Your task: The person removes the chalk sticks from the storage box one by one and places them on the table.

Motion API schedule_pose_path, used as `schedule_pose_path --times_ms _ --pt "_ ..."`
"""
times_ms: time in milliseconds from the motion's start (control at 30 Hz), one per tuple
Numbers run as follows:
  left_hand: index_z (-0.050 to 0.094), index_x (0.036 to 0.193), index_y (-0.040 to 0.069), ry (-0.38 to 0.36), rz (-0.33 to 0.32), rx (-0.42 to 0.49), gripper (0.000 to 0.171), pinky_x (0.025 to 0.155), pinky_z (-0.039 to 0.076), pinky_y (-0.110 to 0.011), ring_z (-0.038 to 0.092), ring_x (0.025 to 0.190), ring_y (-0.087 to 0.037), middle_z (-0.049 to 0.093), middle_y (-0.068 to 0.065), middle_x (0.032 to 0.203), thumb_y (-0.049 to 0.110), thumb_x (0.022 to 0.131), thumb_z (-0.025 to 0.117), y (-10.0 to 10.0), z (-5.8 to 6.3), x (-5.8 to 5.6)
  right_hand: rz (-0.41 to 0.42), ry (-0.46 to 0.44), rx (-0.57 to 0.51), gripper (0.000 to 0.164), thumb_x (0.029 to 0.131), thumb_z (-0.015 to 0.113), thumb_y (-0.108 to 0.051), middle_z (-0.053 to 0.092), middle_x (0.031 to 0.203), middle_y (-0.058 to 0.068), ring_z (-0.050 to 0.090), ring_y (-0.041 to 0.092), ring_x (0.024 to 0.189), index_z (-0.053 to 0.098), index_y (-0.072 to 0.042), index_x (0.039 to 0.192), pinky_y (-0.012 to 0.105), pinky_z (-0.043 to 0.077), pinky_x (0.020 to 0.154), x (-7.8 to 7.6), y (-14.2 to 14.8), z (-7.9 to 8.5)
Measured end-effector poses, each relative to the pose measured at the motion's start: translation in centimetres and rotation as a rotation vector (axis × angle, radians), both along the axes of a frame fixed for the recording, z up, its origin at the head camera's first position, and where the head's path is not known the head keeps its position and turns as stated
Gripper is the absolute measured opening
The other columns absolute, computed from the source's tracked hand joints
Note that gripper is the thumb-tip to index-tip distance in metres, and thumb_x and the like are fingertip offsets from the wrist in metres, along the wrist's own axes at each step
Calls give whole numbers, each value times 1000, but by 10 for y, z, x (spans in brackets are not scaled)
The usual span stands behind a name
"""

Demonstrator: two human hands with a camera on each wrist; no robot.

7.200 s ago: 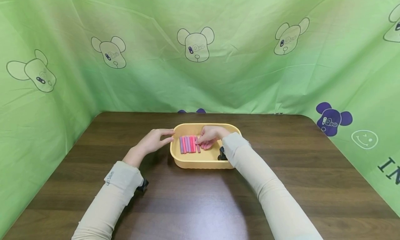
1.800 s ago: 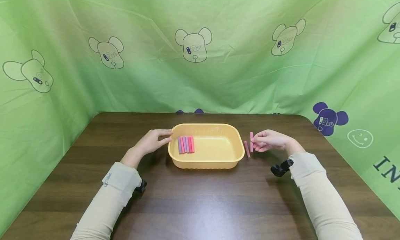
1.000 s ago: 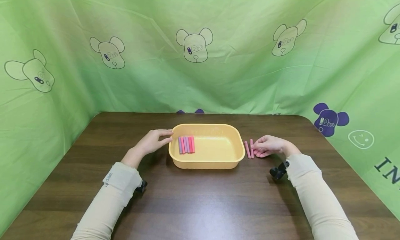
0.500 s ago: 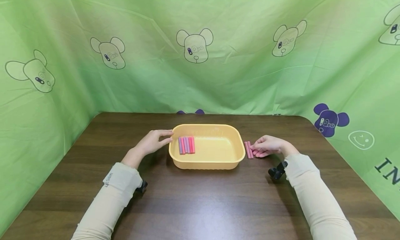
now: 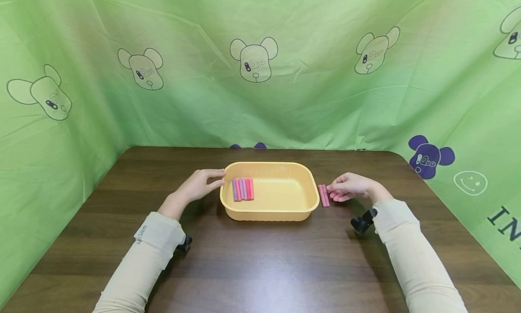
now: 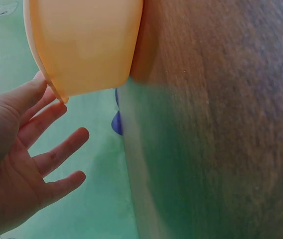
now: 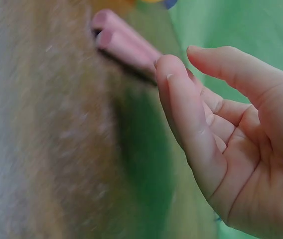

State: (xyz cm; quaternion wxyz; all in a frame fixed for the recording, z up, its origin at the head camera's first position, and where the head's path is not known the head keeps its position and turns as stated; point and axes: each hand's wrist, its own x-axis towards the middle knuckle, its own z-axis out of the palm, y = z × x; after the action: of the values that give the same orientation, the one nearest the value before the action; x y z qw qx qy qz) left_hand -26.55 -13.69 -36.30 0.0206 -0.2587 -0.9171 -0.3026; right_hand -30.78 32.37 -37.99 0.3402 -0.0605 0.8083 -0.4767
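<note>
A yellow oval plastic basin stands on the table. My left hand touches its left rim with thumb and fingertips; the other fingers are spread, as the left wrist view shows. Inside, at the left, a row of purple, pink and red sticks lies side by side. Two pink, chalk-like round sticks lie together on the table just right of the basin. My right hand is right beside them; in the right wrist view its thumb and index finger are parted, with nothing between them.
The brown wooden table runs back to a green cloth printed with bear heads, which hangs behind and at both sides. Black wrist cameras sit under the cuffs.
My right hand took pink sticks from the basin to the table on the right. It set the second against the first, let go and drew slightly back. My left hand stayed put.
</note>
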Motion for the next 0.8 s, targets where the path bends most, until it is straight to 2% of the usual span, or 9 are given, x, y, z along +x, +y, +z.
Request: schedule_pose_path --times_ms 133,333,533,800 --pt "59 124 0 0 1 2 38 108 39 -45 51 125 -32 57 -17 130 18 90 61 0 0 1 2 36 -17 17 95 52 -15 68 78 -2 65 5 70 62 -2 98 20 57 69 1 -6 11" --pt "58 125 0 -15 3 4 39 108 39 -45 50 126 -32 56 -17 132 17 91 60 -1 1 1 13 94 -21 32 93 55 -18 68 82 -1 65 5 72 55 10 109 22 57 71 -1 -22 31" --pt "58 125 0 -17 3 5 39 108 39 -45 50 126 -32 56 -17 132 18 90 61 -1 2 1 45 130 -29 32 94 55 -17 67 84 0 66 8 74 54 10 110 29 58 78 -7 -41 46" --pt "58 125 0 -10 5 1 39 108 39 -45 50 126 -31 57 -16 131 18 90 61 0 1 0 91 172 0 47 91 58 -22 68 92 5 65 10 76 48 14 118 28 58 76 -9 -71 63"
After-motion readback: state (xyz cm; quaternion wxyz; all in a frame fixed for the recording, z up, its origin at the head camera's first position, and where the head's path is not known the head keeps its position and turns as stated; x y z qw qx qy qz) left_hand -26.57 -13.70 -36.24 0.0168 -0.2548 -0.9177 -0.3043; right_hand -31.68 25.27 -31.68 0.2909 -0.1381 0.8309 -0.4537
